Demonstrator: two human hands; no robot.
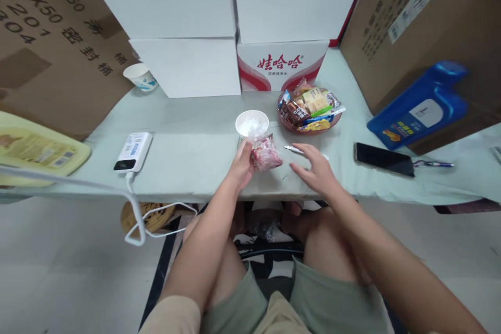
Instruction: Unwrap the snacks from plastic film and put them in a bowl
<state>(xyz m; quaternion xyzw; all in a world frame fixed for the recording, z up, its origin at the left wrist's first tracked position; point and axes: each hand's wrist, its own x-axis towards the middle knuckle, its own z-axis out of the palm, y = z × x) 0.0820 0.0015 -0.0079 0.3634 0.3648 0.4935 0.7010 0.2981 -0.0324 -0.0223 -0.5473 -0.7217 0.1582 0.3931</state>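
Note:
My left hand pinches the left edge of a small clear packet with red-and-white contents, which lies on the pale green table. Just behind the packet stands a white paper cup with something white inside. My right hand hovers flat over the table to the right of the packet, fingers spread, holding nothing. A white pen-like stick lies just beyond its fingertips.
A red bowl of wrapped snacks sits behind the right hand. A black phone, a pen and a blue bottle lie at right. A white power bank with cable is at left, another paper cup beyond. Boxes line the back.

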